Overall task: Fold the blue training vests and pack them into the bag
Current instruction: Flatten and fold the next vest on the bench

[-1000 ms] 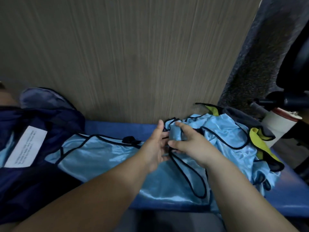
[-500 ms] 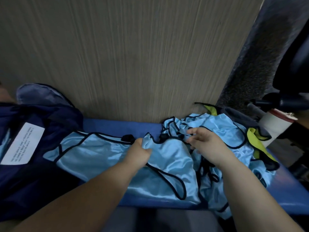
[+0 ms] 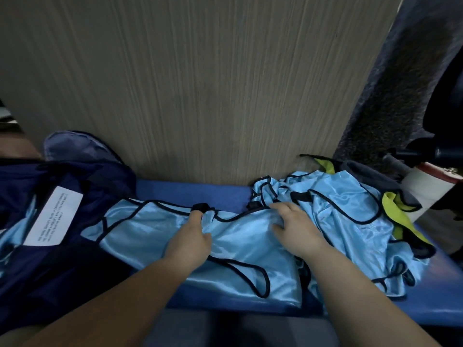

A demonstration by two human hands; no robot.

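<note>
A shiny light blue training vest (image 3: 240,246) with black trim lies spread across the blue bench, on top of another flat blue vest (image 3: 140,224). My left hand (image 3: 190,239) pinches the top vest's upper edge near its left shoulder. My right hand (image 3: 295,229) grips the same vest's upper edge near the right shoulder. A crumpled heap of more blue vests (image 3: 350,221) sits to the right. The dark navy bag (image 3: 50,236) with a white label (image 3: 53,219) lies open at the left, with a bit of blue fabric inside.
A wood-grain wall (image 3: 200,83) rises directly behind the blue bench (image 3: 190,191). Yellow-green vests (image 3: 398,216) lie under the heap at the right. A white cylinder with a red rim (image 3: 426,189) stands at the far right beside dark gear.
Both hands were together at the heap; they pulled one vest out and moved apart, spreading it flat over the other vest in the middle.
</note>
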